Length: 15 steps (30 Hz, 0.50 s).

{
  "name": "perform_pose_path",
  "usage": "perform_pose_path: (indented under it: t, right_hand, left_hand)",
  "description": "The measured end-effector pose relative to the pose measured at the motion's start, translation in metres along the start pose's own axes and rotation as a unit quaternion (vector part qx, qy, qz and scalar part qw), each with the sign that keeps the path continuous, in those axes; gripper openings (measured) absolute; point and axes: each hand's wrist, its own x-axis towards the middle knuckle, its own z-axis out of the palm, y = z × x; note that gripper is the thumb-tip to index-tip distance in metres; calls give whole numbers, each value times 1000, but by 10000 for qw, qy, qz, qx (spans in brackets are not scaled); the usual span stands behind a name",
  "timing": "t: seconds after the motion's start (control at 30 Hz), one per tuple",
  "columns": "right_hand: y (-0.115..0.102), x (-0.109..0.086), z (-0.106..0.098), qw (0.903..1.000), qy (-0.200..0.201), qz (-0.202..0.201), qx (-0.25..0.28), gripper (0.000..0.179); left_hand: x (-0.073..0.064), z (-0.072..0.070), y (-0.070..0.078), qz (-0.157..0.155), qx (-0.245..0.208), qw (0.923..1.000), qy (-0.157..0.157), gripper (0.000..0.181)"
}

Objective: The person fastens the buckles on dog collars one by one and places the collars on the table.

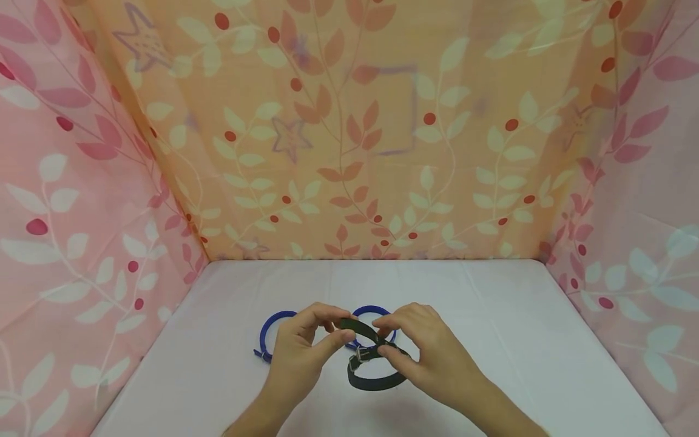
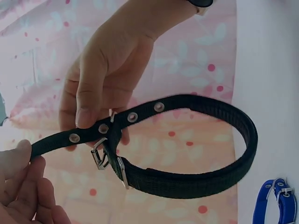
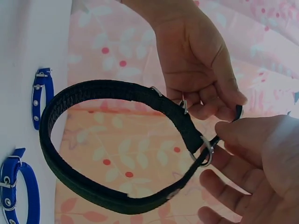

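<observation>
A dark green, nearly black buckle collar (image 1: 377, 383) is held in a loop above the table by both hands. My left hand (image 1: 300, 349) pinches the strap's free end between thumb and fingers. Close to where the strap crosses the buckle end, my right hand (image 1: 434, 352) grips it with thumb and fingertips. Metal eyelets (image 2: 132, 117) line the strap in the left wrist view, and the buckle (image 2: 98, 156) hangs beside the crossing. The right wrist view shows a metal ring (image 3: 203, 153) around the crossing. Whether the buckle's prong sits in an eyelet, I cannot tell.
Two blue collars lie on the white table (image 1: 464, 291) behind the hands: the left collar (image 1: 264, 334) is partly covered by my left hand, the right collar (image 1: 371, 308) sits behind the dark one. Floral cloth walls (image 1: 338, 182) enclose the table at back and sides.
</observation>
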Motion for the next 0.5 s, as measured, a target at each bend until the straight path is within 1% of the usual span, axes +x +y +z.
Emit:
perform_pose_path:
  t: [0.1,0.17,0.23,0.33,0.43,0.5]
  right_hand:
    - [1,1,0,9993,298,-239,44,35]
    - [2,2,1,9976,553,-403,137,33]
    - [2,3,1,9947,820,-553,266,31]
    - [2,3,1,9905,1092,-677,487,27]
    - [1,4,2,9871,1243,-741,687,23]
    - [1,4,2,9848,1336,-737,829,23]
  left_hand:
    - [2,2,-4,39,-8,9999,-98,31]
    - [3,4,-8,-88,100,9996,-260,36]
    - [5,6,-12,-348,212,9977,-547,41]
    - [6,10,-16,-888,315,9893,-1110,42]
    - [4,13,-17,-1296,115,9794,-1545,41]
    - [3,14,-16,-1437,-53,9754,-1669,39]
